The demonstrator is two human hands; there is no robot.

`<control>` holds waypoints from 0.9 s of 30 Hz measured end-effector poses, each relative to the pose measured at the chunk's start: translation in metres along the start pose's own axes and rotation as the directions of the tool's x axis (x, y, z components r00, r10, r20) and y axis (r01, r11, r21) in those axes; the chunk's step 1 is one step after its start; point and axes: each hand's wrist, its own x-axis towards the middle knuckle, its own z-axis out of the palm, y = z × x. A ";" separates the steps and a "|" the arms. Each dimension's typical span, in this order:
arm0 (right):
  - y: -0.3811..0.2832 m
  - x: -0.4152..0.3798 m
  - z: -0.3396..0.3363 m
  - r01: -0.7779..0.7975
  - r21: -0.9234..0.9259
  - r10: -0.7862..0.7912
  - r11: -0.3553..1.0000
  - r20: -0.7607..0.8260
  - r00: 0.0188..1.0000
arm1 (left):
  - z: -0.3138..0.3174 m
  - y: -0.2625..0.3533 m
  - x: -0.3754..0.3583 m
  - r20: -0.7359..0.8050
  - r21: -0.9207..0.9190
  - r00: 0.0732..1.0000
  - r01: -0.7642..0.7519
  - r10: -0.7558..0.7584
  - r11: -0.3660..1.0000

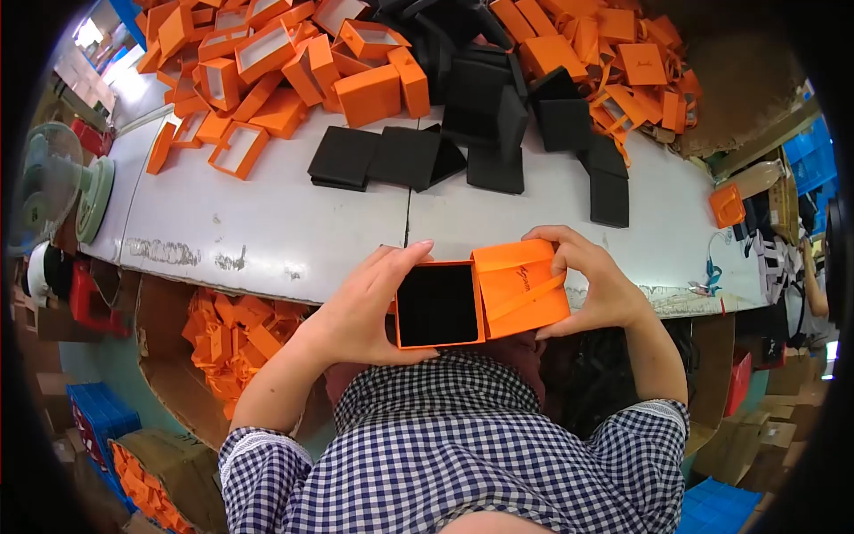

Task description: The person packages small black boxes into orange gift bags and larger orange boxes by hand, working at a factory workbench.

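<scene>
My left hand (363, 307) grips an orange box tray (398, 333) by its left side, thumb and fingers on opposite edges. A black insert (438, 305) lies inside the tray, filling it nearly to the rim. In my right hand (598, 283) is an orange box sleeve (544, 311) with dark printed lettering and an orange ribbon (525, 304) across it. The tray's right edge meets the sleeve's left edge; whether it reaches inside cannot be made out. Both pieces are held at the table's front edge, close to my checked shirt.
Orange box parts (369, 95) heap at the back left, more orange boxes (642, 64) at the back right. Between them lie black square inserts (400, 157) on the white table (294, 227). Below left, a carton (169, 356) holds orange pieces. A fan (93, 200) stands left.
</scene>
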 end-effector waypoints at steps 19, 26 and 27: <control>-0.016 0.025 0.079 0.099 0.187 -0.087 0.977 -0.072 0.994 | 0.020 -0.006 -0.036 0.010 -0.209 0.986 0.166 -0.167 0.964; 0.098 -0.035 -0.061 -0.410 -0.546 0.168 0.730 -0.438 0.883 | -0.130 -0.010 -0.126 -0.259 0.303 0.860 0.504 -0.439 0.809; 0.109 -0.038 -0.071 -0.475 -0.503 0.272 0.722 -0.425 0.863 | -0.133 -0.029 -0.118 -0.310 0.413 0.847 0.529 -0.432 0.742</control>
